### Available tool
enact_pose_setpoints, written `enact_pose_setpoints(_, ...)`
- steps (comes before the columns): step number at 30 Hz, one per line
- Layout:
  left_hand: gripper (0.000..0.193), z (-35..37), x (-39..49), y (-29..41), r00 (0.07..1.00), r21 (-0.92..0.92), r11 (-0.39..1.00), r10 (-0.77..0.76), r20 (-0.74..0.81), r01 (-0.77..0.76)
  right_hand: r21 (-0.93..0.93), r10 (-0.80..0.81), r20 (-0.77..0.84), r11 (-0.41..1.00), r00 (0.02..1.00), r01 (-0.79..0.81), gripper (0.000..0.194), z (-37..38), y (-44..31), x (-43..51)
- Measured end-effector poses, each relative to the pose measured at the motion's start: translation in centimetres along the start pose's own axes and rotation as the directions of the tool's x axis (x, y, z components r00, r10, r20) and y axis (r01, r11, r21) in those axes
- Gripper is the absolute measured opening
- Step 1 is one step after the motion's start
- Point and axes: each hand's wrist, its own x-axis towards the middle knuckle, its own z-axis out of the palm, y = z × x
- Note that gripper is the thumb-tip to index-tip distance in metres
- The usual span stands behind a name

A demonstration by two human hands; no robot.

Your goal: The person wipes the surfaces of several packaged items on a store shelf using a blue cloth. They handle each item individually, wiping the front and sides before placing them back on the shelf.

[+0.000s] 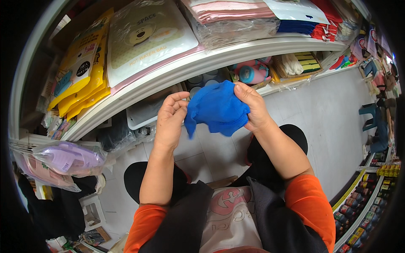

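Observation:
A bright blue cloth (218,107), bunched and folded, is stretched between my hands above my knees. My right hand (253,104) grips its right side, with the thumb on top and the fingers behind. At the left edge, the curled fingers and thumb of my left hand (172,118) hold the cloth, their tips partly hidden by it. A loose corner hangs down beside my left hand and looks slightly blurred. Behind the cloth is a lower shelf holding pink and blue bottles (253,73).
A white shelf edge (152,74) curves ahead, bearing yellow packets (80,76), a packaged hot water bag (148,38) and folded pink towels (231,9). Bagged purple slippers (68,158) hang at left. Bottled goods (351,202) line the right. A green stool (368,115) stands beyond the grey floor (329,126).

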Motion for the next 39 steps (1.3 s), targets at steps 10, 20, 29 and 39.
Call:
enact_pose_setpoints(10, 0.081, 1.9, -2.2, 0.8, 0.929, 0.342, 0.912, 0.097, 0.358, -0.227, -0.325, 0.308, 0.246, 0.920, 0.919, -0.221, 0.027, 1.3, 1.4, -0.7)
enact_pose_setpoints(20, 0.047, -0.1, -1.8, 1.3, 0.948, -0.176, 0.971, -0.102, 0.302, 0.160, -0.251, -0.075, 0.218, 0.959, 0.973, 0.130, 0.031, -0.1, -3.1, 0.1)
enact_pose_setpoints(29, 0.054, -0.6, -2.3, 4.3, 0.975, -0.451, 0.888, 0.016, 0.222, 0.088, -0.364, -0.371, -0.173, 0.885, 0.912, 0.291, 0.041, 1.8, -16.5, 2.5)
enact_pose_setpoints(39, 0.061, -0.3, -2.3, 4.9, 0.982, -0.680, 0.727, 0.038, 0.185, 0.100, -0.820, -0.517, 0.175, 0.395, 0.838, 0.415, 0.044, 12.0, -13.3, 1.3)
